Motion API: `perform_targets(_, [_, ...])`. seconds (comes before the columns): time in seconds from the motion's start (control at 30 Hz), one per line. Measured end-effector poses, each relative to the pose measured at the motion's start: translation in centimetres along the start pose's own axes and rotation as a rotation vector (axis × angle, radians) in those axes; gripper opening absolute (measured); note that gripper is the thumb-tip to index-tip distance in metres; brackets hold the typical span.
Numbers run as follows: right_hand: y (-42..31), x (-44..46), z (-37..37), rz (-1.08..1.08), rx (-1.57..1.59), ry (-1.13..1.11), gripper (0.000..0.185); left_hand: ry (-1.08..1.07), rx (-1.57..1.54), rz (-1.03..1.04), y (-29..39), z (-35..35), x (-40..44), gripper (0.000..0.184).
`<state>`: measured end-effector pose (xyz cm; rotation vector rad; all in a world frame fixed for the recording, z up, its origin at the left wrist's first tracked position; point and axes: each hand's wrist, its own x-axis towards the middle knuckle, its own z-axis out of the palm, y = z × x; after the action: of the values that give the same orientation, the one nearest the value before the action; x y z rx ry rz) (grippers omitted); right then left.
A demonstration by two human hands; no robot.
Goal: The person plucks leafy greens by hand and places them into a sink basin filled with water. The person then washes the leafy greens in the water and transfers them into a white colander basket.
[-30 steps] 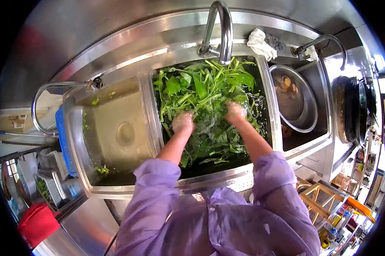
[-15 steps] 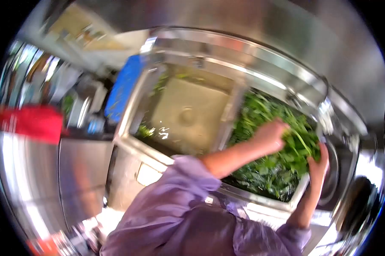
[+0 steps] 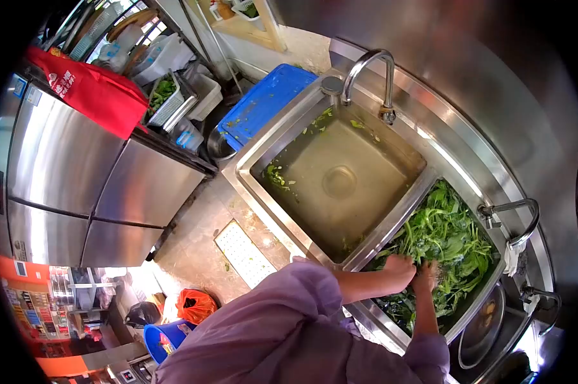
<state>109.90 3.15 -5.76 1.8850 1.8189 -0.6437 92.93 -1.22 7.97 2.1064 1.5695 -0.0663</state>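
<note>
A heap of wet leafy greens (image 3: pixel 452 240) with pale stems fills the right sink basin. My left hand (image 3: pixel 401 271) is closed at the near-left part of the heap, its fingers curled around leaves. Right beside it, my right hand (image 3: pixel 425 276) reaches down into the greens with its fingers closed among them; the fingertips are partly hidden and slightly blurred. To the left, another sink basin (image 3: pixel 263 171) holds cloudy water with loose leaf bits floating along its sides.
A curved faucet (image 3: pixel 389 83) stands behind the left basin, another faucet (image 3: pixel 526 205) behind the greens. A round metal lid (image 3: pixel 484 329) lies at right. Further left are a blue lid (image 3: pixel 266 102), a red bag (image 3: pixel 90 89) on a steel cabinet (image 3: pixel 65 173), and a blue bin (image 3: pixel 164 339) below.
My hands have come together at the near side of the greens; my right hand has left the right edge of the basin. The view has turned and is sharper.
</note>
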Motion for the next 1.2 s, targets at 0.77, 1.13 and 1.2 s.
perform_targets(0.77, [7.8, -7.8, -12.1, 0.022, 0.584, 0.379, 0.045, 0.452, -0.305, 0.190, -10.4, -5.7, -11.7, 0.019])
perform_targets(1.13, [2.8, 5.0, 5.0, 0.077, -0.237, 0.113, 0.070, 0.650, -0.336, -0.184, -17.8, -6.3, -23.1, 0.021])
perform_targets(1.2, [3.2, 6.3, 2.4, 0.019, -0.291, -0.094, 0.064, 0.684, -0.361, -0.277, -19.2, -6.0, -26.0, 0.020])
